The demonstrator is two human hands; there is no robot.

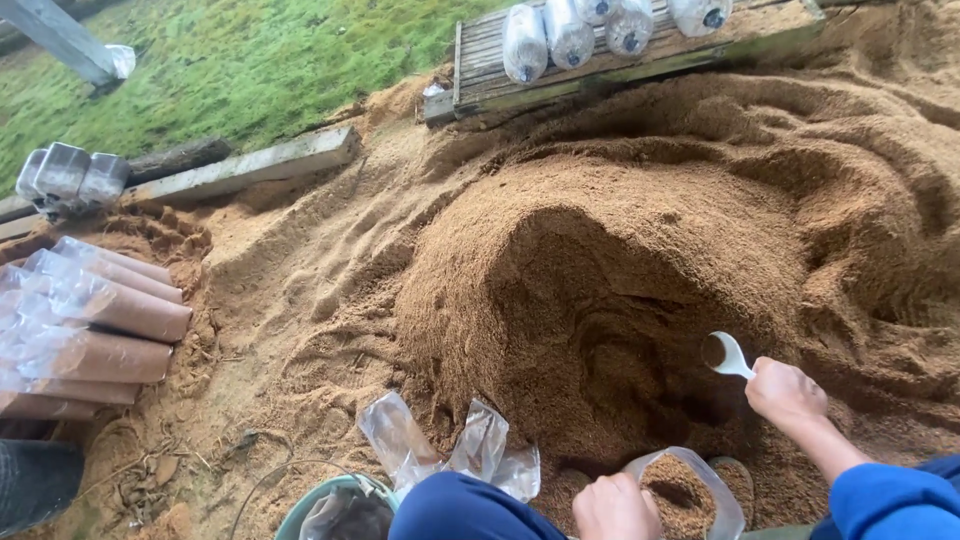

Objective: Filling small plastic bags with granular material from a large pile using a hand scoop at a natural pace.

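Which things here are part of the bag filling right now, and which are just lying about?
In use: white scoop in right hand; clear bag held by left hand; sawdust heap.

Lying about: filled bags; empty bags; wooden pallet; bucket.

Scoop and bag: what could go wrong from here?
1. The right hand holds the white scoop loaded and apart from the clear bag; sawdust could spill on the way across.
2. The left hand grips only one side of the bag's soft mouth, which might fold shut or tip.
3. The sawdust pile is hollowed into a steep wall above the scoop and may slump.
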